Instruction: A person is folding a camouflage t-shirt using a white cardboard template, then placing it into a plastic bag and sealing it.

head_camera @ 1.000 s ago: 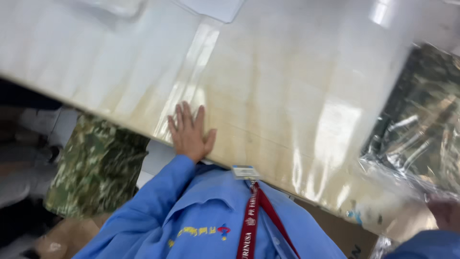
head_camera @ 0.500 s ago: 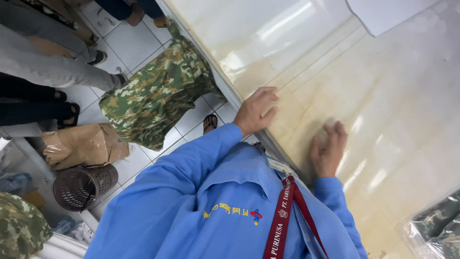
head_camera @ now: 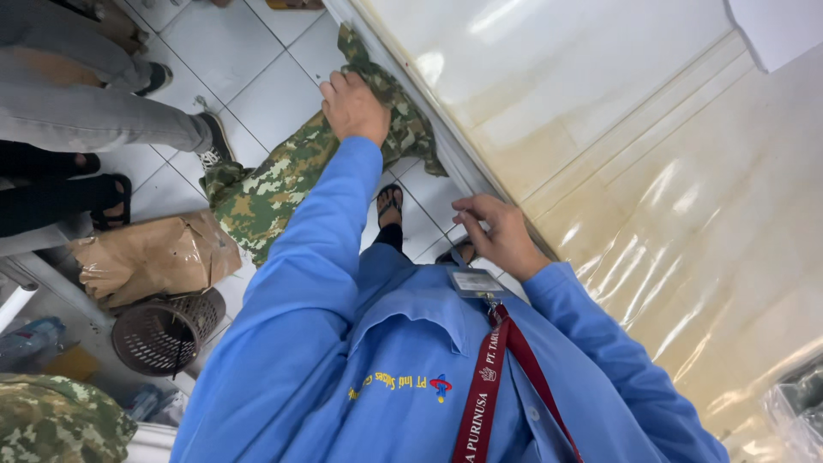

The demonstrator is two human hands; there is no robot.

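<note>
**Fingers on camouflage cloth at the tabletop's edge**

The fingers (head_camera: 336, 86) of the left hand (head_camera: 353, 107) are curled down into a bunch of camouflage fabric (head_camera: 283, 176), clenched on it just below the tabletop's rim, at about 11 o'clock in the view. The fingers (head_camera: 467, 206) of the right hand (head_camera: 501, 236) lie loosely spread and released, grasping nothing; their tips rest at the tabletop's near edge, just right of centre.

The camouflage fabric hangs from the left hand's grip, beside the rim, and spills toward 8 o'clock onto the white tiled floor (head_camera: 249, 77). Both arms wear blue sleeves (head_camera: 309, 257), and a red lanyard (head_camera: 493, 377) with a badge (head_camera: 476, 281) hangs at 6 o'clock. A sandalled foot (head_camera: 390, 206) shows between the two arms.

The tabletop (head_camera: 651, 171), glossy cream under clear plastic sheeting, fills the frame from 12 to 4 o'clock. At 9 o'clock sits a crumpled brown paper bag (head_camera: 150, 257), with a dark mesh basket (head_camera: 163, 334) just below it. More camouflage cloth (head_camera: 51, 420) lies at 7 o'clock. Other people's legs and shoes (head_camera: 111, 111) stand at 10 o'clock.
</note>
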